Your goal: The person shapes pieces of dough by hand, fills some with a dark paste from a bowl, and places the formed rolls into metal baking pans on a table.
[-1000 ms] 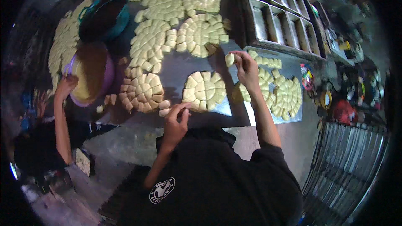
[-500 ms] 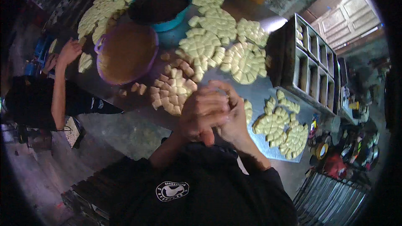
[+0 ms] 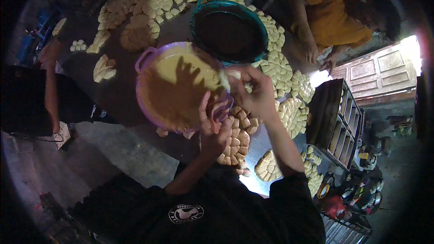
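Fingers of our left hand [image 3: 212, 126] curled together against the purple bowl [image 3: 178, 86] rim; our right hand [image 3: 255, 92] pinched a pale dough piece [image 3: 224, 80] just above that rim.

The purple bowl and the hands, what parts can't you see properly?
Head view only:
- Left hand: its palm side is turned away, so whether it grips the purple bowl is unclear.
- Right hand: fingertips blur together over a pale dough piece.
- Teal bowl: inside too dark.
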`<state>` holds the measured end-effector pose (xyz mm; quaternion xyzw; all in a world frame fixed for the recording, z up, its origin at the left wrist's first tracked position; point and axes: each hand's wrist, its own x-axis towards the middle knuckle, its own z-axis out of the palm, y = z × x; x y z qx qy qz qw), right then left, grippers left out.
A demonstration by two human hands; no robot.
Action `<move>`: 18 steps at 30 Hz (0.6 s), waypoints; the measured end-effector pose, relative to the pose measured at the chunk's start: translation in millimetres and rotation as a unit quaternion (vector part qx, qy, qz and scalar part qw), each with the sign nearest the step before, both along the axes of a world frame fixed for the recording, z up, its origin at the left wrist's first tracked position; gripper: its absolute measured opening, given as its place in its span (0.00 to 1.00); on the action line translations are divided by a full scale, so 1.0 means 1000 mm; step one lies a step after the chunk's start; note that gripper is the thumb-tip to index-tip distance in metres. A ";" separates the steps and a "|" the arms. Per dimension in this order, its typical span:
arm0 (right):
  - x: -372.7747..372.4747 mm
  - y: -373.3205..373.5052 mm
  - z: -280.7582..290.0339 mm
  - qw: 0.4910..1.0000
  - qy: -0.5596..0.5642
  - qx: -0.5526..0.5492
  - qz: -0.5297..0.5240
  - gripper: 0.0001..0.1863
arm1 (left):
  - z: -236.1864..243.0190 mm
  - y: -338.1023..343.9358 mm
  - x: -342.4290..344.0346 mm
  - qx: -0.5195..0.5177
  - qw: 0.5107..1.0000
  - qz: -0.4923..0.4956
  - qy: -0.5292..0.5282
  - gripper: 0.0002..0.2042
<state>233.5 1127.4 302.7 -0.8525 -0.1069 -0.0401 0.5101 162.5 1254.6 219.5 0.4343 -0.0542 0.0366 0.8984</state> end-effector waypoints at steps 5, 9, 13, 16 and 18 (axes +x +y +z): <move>0.128 -0.024 -0.047 0.900 -0.011 -0.433 0.043 0.18 | 0.000 0.045 0.014 0.025 0.992 -0.105 0.068 0.20; 0.144 -0.041 -0.090 0.919 0.052 -0.385 0.066 0.31 | -0.002 0.063 0.021 0.090 0.990 -0.081 0.070 0.17; 0.125 -0.022 -0.045 0.963 0.135 -0.233 -0.020 0.31 | 0.001 0.070 0.025 0.109 0.989 -0.078 0.062 0.17; 0.082 -0.018 -0.025 0.986 0.152 -0.044 -0.048 0.23 | 0.005 0.068 0.025 0.190 0.974 -0.117 0.036 0.17; 0.028 -0.013 -0.017 0.966 0.174 0.184 -0.055 0.20 | 0.017 0.055 0.015 0.135 0.984 -0.109 0.049 0.18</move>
